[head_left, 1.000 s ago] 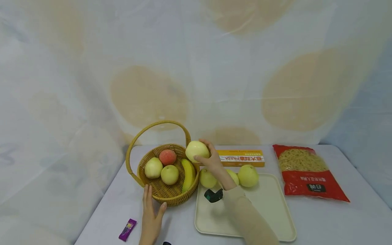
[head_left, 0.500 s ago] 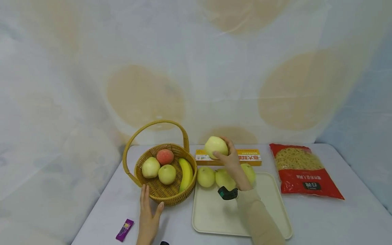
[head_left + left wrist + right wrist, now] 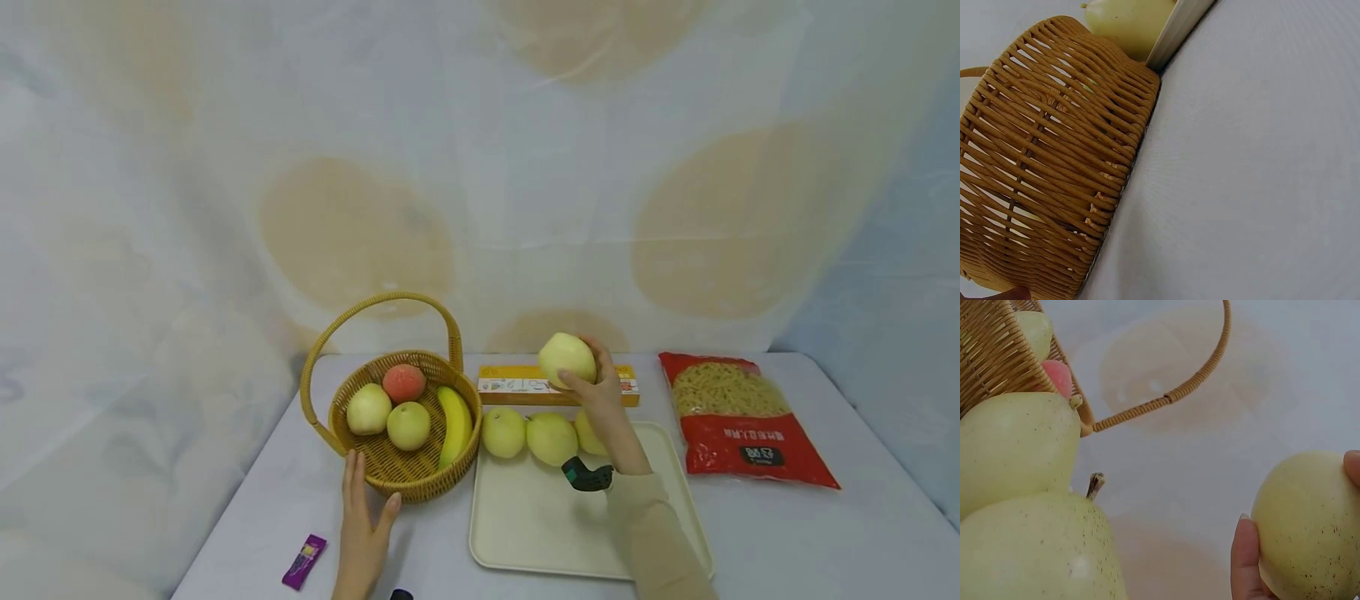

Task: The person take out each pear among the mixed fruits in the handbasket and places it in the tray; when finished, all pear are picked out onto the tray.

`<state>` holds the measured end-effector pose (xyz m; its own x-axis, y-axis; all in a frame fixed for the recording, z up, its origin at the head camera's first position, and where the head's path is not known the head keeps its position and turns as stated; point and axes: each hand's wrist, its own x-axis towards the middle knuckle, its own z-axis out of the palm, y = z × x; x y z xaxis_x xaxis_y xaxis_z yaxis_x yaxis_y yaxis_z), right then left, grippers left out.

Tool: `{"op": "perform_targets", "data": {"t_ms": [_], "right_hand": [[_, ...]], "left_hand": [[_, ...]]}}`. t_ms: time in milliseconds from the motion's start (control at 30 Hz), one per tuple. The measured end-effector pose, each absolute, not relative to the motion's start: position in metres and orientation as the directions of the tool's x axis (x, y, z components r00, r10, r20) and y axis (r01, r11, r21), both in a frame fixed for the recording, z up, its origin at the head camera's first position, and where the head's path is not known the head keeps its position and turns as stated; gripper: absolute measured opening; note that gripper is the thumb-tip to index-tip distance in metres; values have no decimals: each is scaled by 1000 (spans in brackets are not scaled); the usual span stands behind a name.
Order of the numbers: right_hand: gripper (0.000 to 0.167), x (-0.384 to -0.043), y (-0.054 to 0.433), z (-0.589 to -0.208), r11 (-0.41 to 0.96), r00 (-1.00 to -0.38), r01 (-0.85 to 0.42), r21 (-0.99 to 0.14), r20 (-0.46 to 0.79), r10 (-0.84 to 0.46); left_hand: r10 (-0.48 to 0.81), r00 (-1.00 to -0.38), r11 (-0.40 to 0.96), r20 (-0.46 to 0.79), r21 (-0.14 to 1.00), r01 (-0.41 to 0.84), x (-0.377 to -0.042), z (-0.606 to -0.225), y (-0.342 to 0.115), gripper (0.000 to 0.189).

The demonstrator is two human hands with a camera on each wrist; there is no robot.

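A pale yellow-green pear (image 3: 566,358) is held up in my right hand (image 3: 606,400), above the back of the tray; in the right wrist view, thumb and fingers grip that pear (image 3: 1310,531) from both sides. Below it, several more pears (image 3: 552,439) sit in a row along the back of the beige tray (image 3: 555,542). My left hand (image 3: 363,525) has its fingers extended against the near left side of the wicker basket (image 3: 420,489). Inside the basket lie two pale round fruits (image 3: 408,426), a red peach-like fruit (image 3: 404,382) and a banana (image 3: 454,425).
An orange and white pasta box (image 3: 517,385) lies behind the tray. To the right is a red bag of pasta (image 3: 753,425). A small purple packet (image 3: 304,562) rests at the left front. The basket's tall handle (image 3: 375,303) arches over its back.
My right hand has carried the pear rightward, from beside the basket's right rim to over the back of the tray. The left hand has stayed at the basket.
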<state>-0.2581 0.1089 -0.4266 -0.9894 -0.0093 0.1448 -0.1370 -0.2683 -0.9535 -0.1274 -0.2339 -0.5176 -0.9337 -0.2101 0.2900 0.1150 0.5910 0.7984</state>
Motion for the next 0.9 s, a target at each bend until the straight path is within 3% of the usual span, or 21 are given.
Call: {"op": "perform_targets", "data": {"t_ms": [267,700,900], "right_hand": [[68,-249,131,-428,-188,-992,-115,-975,104,68],[69,-233,173,-447,-247,-989,-98,-964,66,136],[65,-224,192,-458,-306,-980,-154,-939,106,169]], "left_hand": [[-207,-937,590,281,800,110,-128,-519,-233,82],[-212,-933,594,291,796,114,-127,-519,-234,83],[-214,-932,595,294,796,115,-127,-518,-233,83]]}}
